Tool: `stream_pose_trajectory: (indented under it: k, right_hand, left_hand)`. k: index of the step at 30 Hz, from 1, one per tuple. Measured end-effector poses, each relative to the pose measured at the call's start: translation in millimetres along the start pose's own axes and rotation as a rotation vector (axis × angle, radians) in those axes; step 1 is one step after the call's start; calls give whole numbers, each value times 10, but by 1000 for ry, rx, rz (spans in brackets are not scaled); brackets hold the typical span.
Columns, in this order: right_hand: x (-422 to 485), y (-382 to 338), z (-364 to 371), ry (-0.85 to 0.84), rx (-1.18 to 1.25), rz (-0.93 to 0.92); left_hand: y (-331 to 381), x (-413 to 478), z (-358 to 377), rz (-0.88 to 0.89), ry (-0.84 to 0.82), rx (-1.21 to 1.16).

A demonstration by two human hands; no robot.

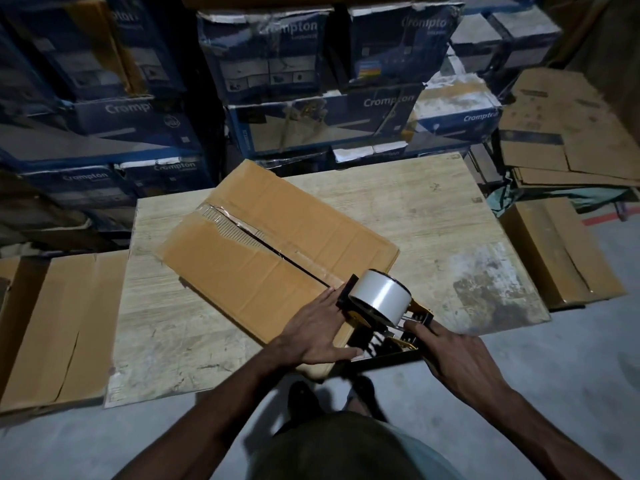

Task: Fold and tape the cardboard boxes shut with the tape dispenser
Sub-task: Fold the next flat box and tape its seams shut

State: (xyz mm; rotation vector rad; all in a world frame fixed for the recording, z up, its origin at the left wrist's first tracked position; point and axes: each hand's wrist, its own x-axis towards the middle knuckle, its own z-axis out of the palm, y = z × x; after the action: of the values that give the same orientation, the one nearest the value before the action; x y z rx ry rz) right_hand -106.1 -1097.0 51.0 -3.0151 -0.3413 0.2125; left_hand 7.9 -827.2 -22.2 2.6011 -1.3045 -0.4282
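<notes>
Left hand (317,332) presses flat on cardboard box (277,251); right hand (460,362) grips tape dispenser (381,306) between both hands.

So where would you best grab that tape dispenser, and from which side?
By the near-end handle, from the person's side. On the tape dispenser the roll sits forward on the cardboard box, the handle trails back toward the right hand gripping it.

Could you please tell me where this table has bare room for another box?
Barest: the right half of the pale wooden table, beyond the flat brown cardboard box; a smaller strip lies near-left. Crowded: the near edge, where left hand, right hand and clear-roll tape dispenser meet.
</notes>
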Motion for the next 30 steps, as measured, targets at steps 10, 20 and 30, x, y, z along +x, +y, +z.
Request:
stream_pose_trajectory:
  k: [10,20,30]
  right_hand:
    - [-216,75,-95,-1,-7,36]
    - [-673,392,-104,0,-26,40]
    - [-374,364,682,-69,50,62]
  left_hand:
    - [-57,-3,34,0,-27,5]
    - [-56,5,7,16,-47,14]
    - [-26,2,-23,1,-51,-14]
